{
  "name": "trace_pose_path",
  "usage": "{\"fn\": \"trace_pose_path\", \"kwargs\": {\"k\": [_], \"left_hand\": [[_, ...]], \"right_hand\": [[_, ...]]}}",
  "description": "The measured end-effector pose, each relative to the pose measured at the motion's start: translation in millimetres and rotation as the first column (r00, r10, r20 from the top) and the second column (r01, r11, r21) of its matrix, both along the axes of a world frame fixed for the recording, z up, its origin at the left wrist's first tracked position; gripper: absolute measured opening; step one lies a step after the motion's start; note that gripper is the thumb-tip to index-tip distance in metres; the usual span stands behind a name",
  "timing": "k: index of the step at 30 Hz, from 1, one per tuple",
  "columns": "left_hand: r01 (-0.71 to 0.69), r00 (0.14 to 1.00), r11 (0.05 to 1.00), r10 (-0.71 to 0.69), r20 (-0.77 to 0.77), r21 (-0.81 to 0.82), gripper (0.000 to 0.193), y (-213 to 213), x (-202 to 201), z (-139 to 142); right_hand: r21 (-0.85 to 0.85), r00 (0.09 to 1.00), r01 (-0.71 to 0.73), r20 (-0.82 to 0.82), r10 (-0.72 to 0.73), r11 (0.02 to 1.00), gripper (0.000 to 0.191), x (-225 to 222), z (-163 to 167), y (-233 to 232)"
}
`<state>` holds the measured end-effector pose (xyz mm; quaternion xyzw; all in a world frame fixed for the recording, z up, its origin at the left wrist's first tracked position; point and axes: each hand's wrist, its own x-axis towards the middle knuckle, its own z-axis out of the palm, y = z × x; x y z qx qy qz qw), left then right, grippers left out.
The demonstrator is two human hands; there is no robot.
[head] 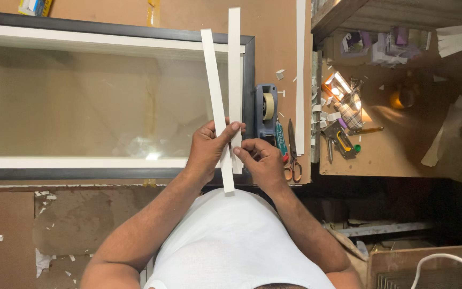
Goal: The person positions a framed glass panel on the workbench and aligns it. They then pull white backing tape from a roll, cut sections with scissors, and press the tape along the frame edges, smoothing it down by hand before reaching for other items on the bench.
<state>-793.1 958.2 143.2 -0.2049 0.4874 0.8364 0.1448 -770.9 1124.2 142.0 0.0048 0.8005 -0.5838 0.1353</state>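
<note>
A large black-edged picture frame with a white inner border and a clear glass pane (108,37) lies flat on the brown board worktop (274,43), filling its left and middle; nothing lies on the pane. Over the frame's right end, the left hand (207,150) is closed around a long thin white strip (216,101), thumb laid across it, the strip tilted slightly left and reaching past the frame's top edge. Just beside it, a second long white strip (234,64) stands nearly upright, and the right hand (260,160) pinches its lower end. Right of the hands, a blue tape dispenser with a tan roll (266,109) sits by the frame's edge, then orange-handled scissors (292,158) near the worktop's right edge. Beyond a gap, a lower cluttered shelf (402,144) holds tools and scraps.
</note>
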Motion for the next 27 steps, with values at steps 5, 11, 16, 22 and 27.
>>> {"fn": "trace_pose_path", "kwargs": {"k": [5, 11, 16, 22, 27], "left_hand": [[-0.043, 0.999, 0.957, 0.032, -0.043, -0.288, 0.033, -33, -22, -45], [-0.15, 0.906, 0.134, -0.379, -0.19, -0.98, 0.056, -79, -32, -92], [-0.283, 0.814, -0.151, -0.56, -0.154, -0.947, 0.063, -82, -35, -117], [-0.332, 0.604, 0.103, -0.74, -0.295, -0.938, 0.047, -71, -41, -121], [-0.224, 0.424, 0.167, -0.871, -0.25, -0.96, 0.047, -53, -45, -118]], "right_hand": [[0.177, 0.997, 0.07, 0.004, -0.071, 0.982, 0.018, -19, -34, -11], [0.38, 0.985, 0.104, 0.087, -0.147, 0.919, 0.022, -28, -58, -18], [0.556, 0.994, 0.108, -0.036, -0.106, 0.824, 0.025, -24, -70, -17], [0.569, 0.987, 0.153, -0.056, -0.148, 0.808, 0.024, -18, -80, -15], [0.558, 0.98, 0.192, -0.069, -0.185, 0.808, 0.021, -14, -85, -16]]}}
